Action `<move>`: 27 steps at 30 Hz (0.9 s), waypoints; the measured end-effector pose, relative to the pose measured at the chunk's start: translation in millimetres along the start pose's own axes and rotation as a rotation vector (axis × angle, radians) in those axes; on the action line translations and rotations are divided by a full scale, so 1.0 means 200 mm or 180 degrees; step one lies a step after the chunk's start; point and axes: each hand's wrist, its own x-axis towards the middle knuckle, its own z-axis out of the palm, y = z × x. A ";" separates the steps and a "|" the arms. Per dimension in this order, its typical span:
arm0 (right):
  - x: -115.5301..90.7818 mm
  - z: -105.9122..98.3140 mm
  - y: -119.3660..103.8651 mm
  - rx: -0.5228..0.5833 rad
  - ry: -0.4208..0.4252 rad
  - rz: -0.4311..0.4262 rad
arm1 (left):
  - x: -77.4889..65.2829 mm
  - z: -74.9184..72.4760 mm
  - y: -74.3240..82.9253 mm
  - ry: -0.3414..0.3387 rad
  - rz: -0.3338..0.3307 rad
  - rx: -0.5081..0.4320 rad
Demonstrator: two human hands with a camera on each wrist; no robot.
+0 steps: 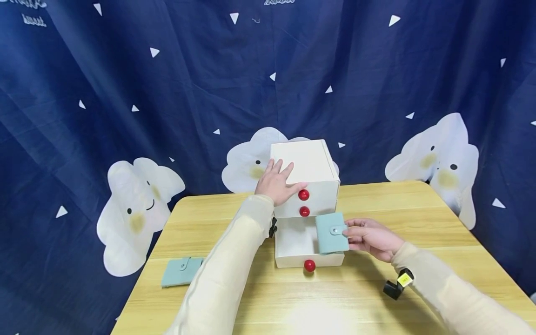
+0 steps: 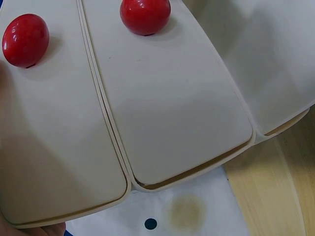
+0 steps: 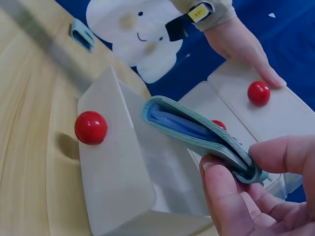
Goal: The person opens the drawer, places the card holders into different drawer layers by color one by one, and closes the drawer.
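Observation:
A light-blue card wallet (image 1: 329, 232) with a snap strap is pinched between the thumb and fingers of my right hand (image 1: 372, 237), over the pulled-out bottom drawer (image 1: 291, 235) of a white drawer box (image 1: 307, 158). In the right wrist view, blue plastic sleeves show inside the wallet (image 3: 184, 125). My left hand (image 1: 277, 184) lies spread on the box's top left edge, thumb along the upper front near a red knob (image 1: 303, 195). The left wrist view shows two shut drawer fronts (image 2: 172, 98) with red knobs close up.
A second light-blue wallet (image 1: 182, 271) lies at the left of the wooden table (image 1: 418, 209). The drawer's red knob (image 1: 309, 265) sticks out toward me. Behind the table hangs a dark blue curtain (image 1: 201, 83) with clouds and white triangles.

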 end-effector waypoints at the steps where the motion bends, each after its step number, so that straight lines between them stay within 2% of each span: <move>1: 0.01 0.01 0.00 0.0015 0.0023 0.0017 | 0.00 0.00 0.00 0.0000 -0.0002 0.0003; 17: 0.09 0.10 0.01 0.0170 0.0000 0.0147 | -0.01 -0.01 0.00 0.0022 0.0053 0.0010; 27: 0.18 0.15 0.03 0.0156 0.0029 0.0240 | -0.01 0.00 0.00 0.0006 0.0012 0.0014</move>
